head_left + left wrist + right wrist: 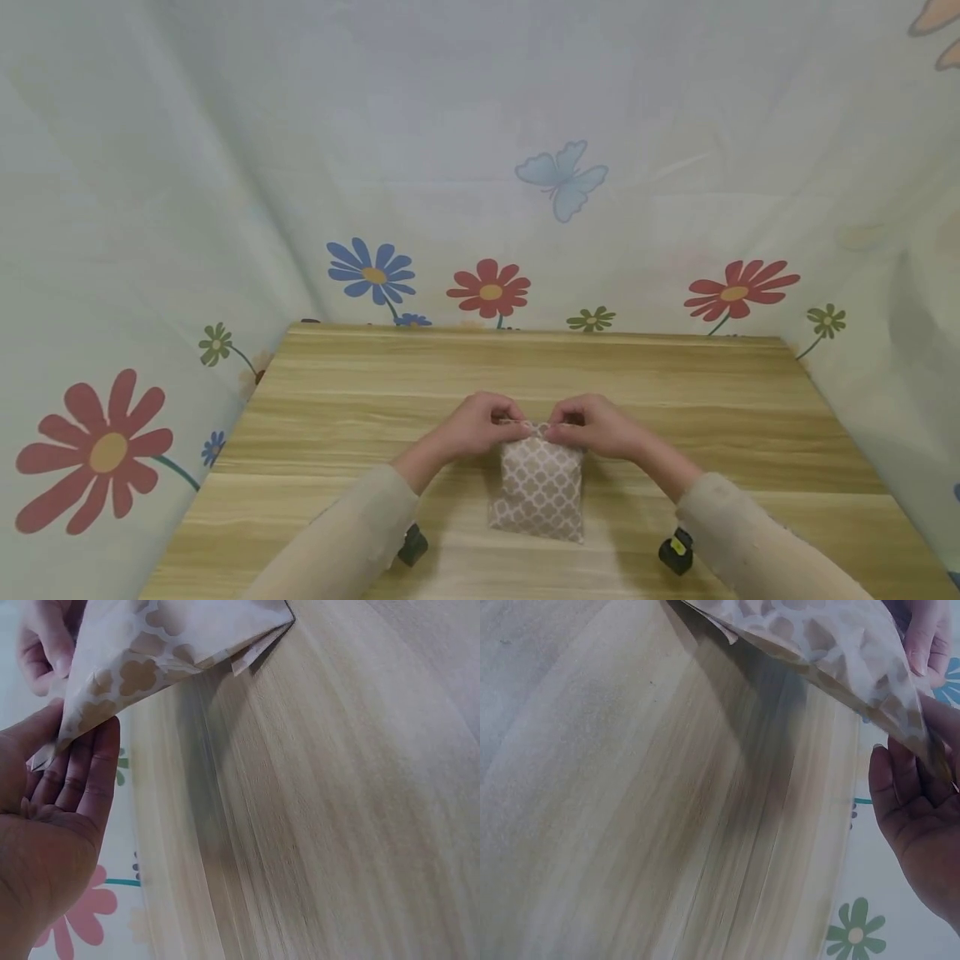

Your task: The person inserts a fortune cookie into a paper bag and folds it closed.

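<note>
A small beige paper bag [542,492] with a white lattice pattern is held tilted over the wooden table, its top edge toward the far side. My left hand [480,425] pinches the bag's upper left corner between thumb and fingers. At the opposite upper corner, my right hand [600,429] pinches the paper in the same way. In the left wrist view the bag [161,645] looks lightly creased, with a folded flap at its lower end. The right wrist view shows the bag's corner [900,697] between thumb and curled fingers. The inside of the bag is hidden.
The wood-grained table [360,375] spreads around both hands. Behind it and at its sides hangs a pale cloth [420,125] printed with flowers and a butterfly. Black wrist devices [677,552] show under the sleeves.
</note>
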Available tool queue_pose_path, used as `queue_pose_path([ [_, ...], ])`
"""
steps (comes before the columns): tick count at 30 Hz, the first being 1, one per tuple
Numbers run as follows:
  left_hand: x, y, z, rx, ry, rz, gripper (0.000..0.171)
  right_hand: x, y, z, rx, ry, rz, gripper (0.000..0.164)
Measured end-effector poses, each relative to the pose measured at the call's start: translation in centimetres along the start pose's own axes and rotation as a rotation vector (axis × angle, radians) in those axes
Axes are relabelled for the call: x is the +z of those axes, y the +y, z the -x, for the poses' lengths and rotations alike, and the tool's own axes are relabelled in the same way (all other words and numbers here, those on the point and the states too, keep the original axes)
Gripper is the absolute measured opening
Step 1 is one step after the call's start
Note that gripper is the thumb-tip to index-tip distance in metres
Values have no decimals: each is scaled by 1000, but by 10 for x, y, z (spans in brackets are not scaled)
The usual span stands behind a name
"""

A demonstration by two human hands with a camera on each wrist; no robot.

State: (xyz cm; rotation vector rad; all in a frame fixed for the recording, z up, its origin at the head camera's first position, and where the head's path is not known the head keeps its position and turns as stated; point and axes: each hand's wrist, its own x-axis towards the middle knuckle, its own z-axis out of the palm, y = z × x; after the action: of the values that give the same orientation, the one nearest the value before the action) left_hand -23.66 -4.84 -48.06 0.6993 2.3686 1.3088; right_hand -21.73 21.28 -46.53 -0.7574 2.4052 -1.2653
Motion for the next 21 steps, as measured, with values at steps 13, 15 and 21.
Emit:
queue_pose_path([
  [13, -1, 2, 5, -28, 10, 25, 13, -1, 4, 8, 11, 66, 52, 11],
  [15, -1, 2, 5, -34, 13, 28, 12, -1, 4, 11, 10, 77, 51, 12],
  [21, -2, 4, 6, -31, 20, 36, 12, -7, 9, 21, 37, 80, 33, 11],
])
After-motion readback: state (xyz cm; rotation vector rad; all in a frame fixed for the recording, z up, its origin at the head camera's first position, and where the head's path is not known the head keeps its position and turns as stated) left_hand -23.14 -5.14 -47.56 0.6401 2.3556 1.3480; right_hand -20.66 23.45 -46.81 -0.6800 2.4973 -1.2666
